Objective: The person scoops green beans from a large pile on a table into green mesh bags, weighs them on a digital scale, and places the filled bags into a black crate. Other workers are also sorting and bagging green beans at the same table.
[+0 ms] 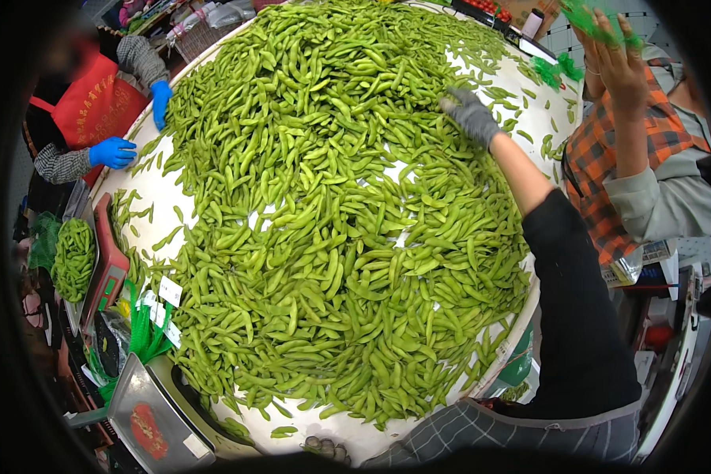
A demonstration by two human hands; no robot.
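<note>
Green soybean pods (pixel 308 225) lie in a broad heap over a white table (pixel 521 118). My right hand (pixel 471 115), in a dark grey knitted glove, reaches out over the pods at the upper right of the head view, its fingertips on the heap. Whether it grips any pods cannot be told. My left hand (pixel 327 448), also gloved, shows only by its fingertips at the bottom edge, over the near rim of the table; the rest is cut off. A few pods lie close beside it.
A metal-topped scale (pixel 154 409) stands at the lower left, near green mesh bags (pixel 145 332) with white tags. A red scale (pixel 109 260) holds a bag of pods (pixel 74 260). Co-workers stand at left, in blue gloves (pixel 114 153), and at right, raised hands in green mesh (pixel 595 29).
</note>
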